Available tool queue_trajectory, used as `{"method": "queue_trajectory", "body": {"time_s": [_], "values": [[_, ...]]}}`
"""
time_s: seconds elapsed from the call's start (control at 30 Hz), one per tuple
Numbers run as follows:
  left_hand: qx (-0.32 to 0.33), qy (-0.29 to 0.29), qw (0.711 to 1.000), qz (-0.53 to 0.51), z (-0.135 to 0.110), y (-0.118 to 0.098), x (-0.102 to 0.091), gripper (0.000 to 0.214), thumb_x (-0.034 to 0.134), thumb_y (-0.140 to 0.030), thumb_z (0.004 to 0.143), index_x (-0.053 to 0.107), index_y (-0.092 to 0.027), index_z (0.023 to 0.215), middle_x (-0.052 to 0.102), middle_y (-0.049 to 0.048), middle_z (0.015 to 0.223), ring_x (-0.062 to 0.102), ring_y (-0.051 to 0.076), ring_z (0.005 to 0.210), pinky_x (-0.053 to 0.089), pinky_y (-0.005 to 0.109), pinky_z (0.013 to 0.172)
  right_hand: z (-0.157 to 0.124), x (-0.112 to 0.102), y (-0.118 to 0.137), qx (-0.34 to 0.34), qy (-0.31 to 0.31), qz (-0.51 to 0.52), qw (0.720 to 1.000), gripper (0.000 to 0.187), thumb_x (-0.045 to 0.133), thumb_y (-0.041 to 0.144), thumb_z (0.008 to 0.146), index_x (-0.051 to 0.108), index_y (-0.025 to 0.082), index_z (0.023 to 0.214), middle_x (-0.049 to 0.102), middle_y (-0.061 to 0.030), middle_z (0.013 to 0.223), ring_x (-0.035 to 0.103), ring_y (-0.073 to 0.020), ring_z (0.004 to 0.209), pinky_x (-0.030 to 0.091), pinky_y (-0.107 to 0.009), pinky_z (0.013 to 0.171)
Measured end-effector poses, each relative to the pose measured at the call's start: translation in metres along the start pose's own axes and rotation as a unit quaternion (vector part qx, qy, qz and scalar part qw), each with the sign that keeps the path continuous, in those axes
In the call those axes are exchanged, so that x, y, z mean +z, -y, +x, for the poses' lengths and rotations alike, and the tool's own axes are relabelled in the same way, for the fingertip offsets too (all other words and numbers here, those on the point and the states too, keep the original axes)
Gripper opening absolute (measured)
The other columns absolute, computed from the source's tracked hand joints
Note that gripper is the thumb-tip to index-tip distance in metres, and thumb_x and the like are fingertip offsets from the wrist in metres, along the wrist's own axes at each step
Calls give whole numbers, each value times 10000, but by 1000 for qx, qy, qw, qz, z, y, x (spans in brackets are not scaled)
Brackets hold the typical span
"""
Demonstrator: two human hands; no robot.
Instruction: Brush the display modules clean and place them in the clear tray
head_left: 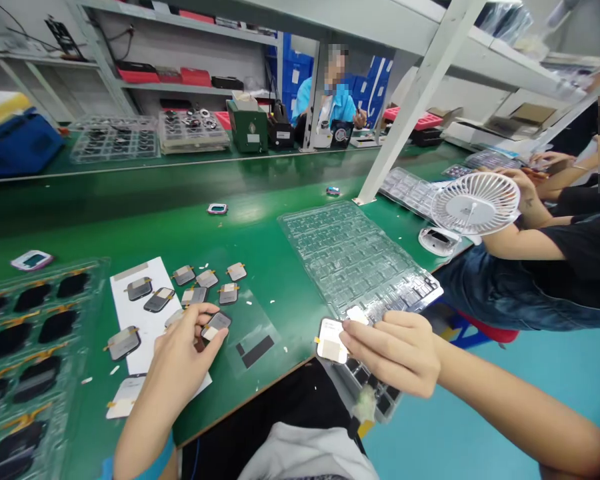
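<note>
My left hand (183, 357) is over the green bench, fingers and thumb curled round a small smartwatch-type screen panel (217, 321) with a grey back. Near the bench's front edge, my right hand (403, 353) pinches another screen panel (331, 341), its pale back and yellow flex tab showing. A whitish piece (357, 315) shows just behind those fingertips; I cannot tell whether it is held. Around my left hand lie several similar panels, including a panel (123, 343) on a white sheet (125, 293). A clear film with dark strips (256, 350) rests between my hands.
At left is a clear tray of dark screens (10, 340). An empty-looking clear plastic tray (350, 247) lies right of centre, beside a white post (415, 107). A white fan (475, 203) stands at right, near a seated co-worker. Another person sits across the bench.
</note>
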State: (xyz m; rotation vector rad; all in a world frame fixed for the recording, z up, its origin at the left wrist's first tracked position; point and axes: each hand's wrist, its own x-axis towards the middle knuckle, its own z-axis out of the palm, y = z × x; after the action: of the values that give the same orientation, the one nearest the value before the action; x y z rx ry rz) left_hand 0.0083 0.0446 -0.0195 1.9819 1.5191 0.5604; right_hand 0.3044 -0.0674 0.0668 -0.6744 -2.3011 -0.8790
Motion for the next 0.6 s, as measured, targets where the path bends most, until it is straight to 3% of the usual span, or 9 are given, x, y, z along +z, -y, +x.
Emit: {"method": "queue_trajectory", "body": {"time_s": [0.23, 0.37, 0.4, 0.47, 0.53, 0.6], "values": [[26, -13, 998, -57, -2, 4, 2, 331, 555, -476, 779, 557, -230, 1001, 630, 35, 827, 610, 234, 699, 492, 358, 669, 4, -13, -4, -22, 21, 1, 1000, 234, 561, 55, 885, 759, 109, 773, 775, -128, 761, 603, -111, 492, 344, -247, 345], [53, -60, 986, -147, -12, 5, 20, 264, 514, -381, 857, 579, -227, 1061, 644, 41, 854, 664, 224, 770, 530, 349, 742, 39, -17, -47, 12, 1, -77, 997, 205, 555, 115, 915, 746, 188, 934, 788, -135, 915, 721, -172, 693, 496, -268, 426], [53, -90, 979, -173, -10, 6, 26, 266, 496, -354, 872, 573, -224, 1092, 644, 41, 871, 669, 212, 769, 532, 337, 749, 58, -15, -65, 44, -24, -101, 994, 177, 594, 171, 911, 727, 236, 1008, 788, -106, 950, 734, -184, 735, 541, -279, 479], [67, -131, 963, -227, -1, 6, 35, 288, 504, -299, 866, 555, -215, 1137, 638, 32, 849, 672, 194, 736, 533, 306, 733, 111, -8, -102, 77, -146, -136, 977, 231, 651, 205, 879, 679, 319, 1078, 780, -31, 924, 739, -205, 767, 583, -321, 587], [87, -144, 955, -244, 5, 7, 38, 194, 535, -261, 845, 579, -213, 1028, 652, 32, 830, 669, 189, 721, 521, 276, 697, 179, 1, -134, 19, -265, -155, 952, 228, 683, 126, 822, 680, 276, 993, 766, -31, 873, 725, -193, 735, 521, -299, 549], [108, -146, 955, -232, 6, 7, 37, 110, 561, -227, 819, 591, -210, 923, 659, 32, 811, 655, 185, 701, 502, 256, 664, 250, 15, -156, 47, -298, -141, 943, 135, 637, 114, 837, 670, 228, 901, 746, -41, 845, 695, -183, 697, 447, -289, 522]]}}
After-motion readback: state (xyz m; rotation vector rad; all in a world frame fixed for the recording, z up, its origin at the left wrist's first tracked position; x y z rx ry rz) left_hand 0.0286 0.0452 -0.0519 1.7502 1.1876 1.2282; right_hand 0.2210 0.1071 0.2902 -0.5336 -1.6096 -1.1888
